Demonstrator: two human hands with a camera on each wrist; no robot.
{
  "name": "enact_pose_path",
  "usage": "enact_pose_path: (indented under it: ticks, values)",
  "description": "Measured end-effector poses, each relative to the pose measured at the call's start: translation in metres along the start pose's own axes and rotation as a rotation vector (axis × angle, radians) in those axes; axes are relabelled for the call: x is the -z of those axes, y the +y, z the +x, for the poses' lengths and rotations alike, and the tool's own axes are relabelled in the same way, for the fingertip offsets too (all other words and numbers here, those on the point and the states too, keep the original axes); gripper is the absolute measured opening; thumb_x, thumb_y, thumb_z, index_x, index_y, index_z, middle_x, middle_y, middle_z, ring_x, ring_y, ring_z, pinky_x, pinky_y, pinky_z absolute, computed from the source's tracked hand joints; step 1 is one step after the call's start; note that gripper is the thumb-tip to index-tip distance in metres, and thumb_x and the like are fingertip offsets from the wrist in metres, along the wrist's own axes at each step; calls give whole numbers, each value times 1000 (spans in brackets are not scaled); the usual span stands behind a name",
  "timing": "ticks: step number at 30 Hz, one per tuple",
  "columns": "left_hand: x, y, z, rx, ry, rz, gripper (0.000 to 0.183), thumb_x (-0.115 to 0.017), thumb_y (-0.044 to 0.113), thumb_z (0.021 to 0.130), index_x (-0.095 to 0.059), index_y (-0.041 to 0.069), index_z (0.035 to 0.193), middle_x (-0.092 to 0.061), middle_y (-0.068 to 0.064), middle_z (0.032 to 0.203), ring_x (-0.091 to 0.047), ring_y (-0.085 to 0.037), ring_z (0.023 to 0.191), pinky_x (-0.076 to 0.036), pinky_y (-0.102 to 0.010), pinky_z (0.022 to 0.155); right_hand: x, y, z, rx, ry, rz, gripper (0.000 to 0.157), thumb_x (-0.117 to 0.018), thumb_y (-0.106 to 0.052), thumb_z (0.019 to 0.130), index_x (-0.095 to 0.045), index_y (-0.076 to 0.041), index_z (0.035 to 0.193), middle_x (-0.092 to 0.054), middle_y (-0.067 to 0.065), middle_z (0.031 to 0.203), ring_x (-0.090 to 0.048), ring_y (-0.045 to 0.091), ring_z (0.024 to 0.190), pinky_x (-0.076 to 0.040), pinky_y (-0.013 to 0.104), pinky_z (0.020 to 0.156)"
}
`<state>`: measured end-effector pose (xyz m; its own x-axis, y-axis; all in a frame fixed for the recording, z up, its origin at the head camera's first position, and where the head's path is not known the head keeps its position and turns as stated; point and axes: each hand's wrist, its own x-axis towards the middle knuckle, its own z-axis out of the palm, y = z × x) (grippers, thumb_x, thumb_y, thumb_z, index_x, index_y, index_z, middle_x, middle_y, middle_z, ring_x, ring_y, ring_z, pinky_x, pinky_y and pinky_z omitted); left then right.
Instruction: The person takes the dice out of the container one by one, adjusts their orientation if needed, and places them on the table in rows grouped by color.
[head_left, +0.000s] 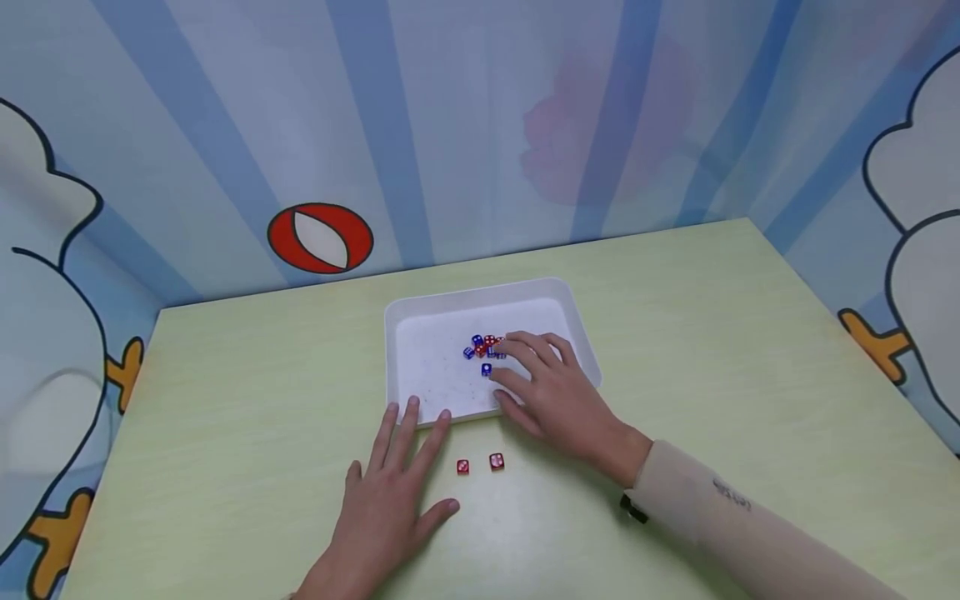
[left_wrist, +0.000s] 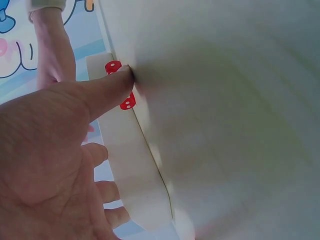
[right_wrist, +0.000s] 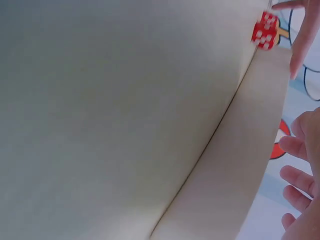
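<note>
A shallow white tray (head_left: 483,298) lies on the table, with a cluster of small red and blue dice toward its right half. One blue die (head_left: 486,369) sits apart, nearer the front. My right hand (head_left: 558,396) reaches over the tray's front right side, fingers loosely bent and spread over the cluster; its fingertips partly hide some dice. My left hand (head_left: 390,492) lies flat, fingers stretched to the tray's front left edge. Between the hands, two red dice, a left one (head_left: 462,467) and a right one (head_left: 497,462), rest on the table before the tray.
The pale green table (head_left: 247,400) meets a blue striped backdrop (head_left: 465,167) along its far edge. Cartoon figures are printed on the side panels. A dark band (head_left: 633,508) shows below the right sleeve's cuff.
</note>
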<state>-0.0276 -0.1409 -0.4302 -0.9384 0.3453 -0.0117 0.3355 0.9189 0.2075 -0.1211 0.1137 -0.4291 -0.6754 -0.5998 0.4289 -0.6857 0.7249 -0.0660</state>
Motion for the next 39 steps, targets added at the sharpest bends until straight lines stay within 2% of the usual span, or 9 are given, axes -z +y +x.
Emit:
enact_pose_path:
  ticks: [4,7,16,29,39]
  values:
    - [0,-1,0,4,-9,0,98,-81,55,89,-32,26,168,-20,-13,177,-18,-41,161,-50,-78,91,-4,8,6,-53,-24,-1,33,-68,-26,103,-70,-14,134,-63,10,143,-51,31,141,-38,53,116]
    - [0,-1,0,5,-9,1,99,-82,55,88,-31,27,169,-19,-13,177,-18,-41,161,-50,-79,91,-7,14,10,-87,-30,-19,34,-65,-23,104,-68,-13,137,-62,11,143,-51,31,140,-38,53,116]
    - [0,-1,0,10,-19,-16,99,-81,55,88,-31,27,169,-19,-13,177,-18,-41,162,-49,-79,92,-14,23,20,-157,-82,-114,27,-64,-22,105,-73,-14,129,-62,12,143,-52,33,138,-40,54,114]
    - [-2,0,-1,-2,-9,4,100,-82,56,87,-31,28,169,-19,-12,177,-20,-41,161,-51,-77,88,-16,28,30,-244,-209,-128,24,-70,-20,103,-80,-21,125,-61,11,147,-50,34,140,-40,56,115]
    - [-1,0,-1,-5,4,14,99,-81,56,88,-32,26,168,-19,-13,177,-20,-41,161,-52,-76,89,-17,28,32,-281,-193,-113,19,-77,-24,100,-81,-18,117,-62,12,145,-50,34,140,-42,56,113]
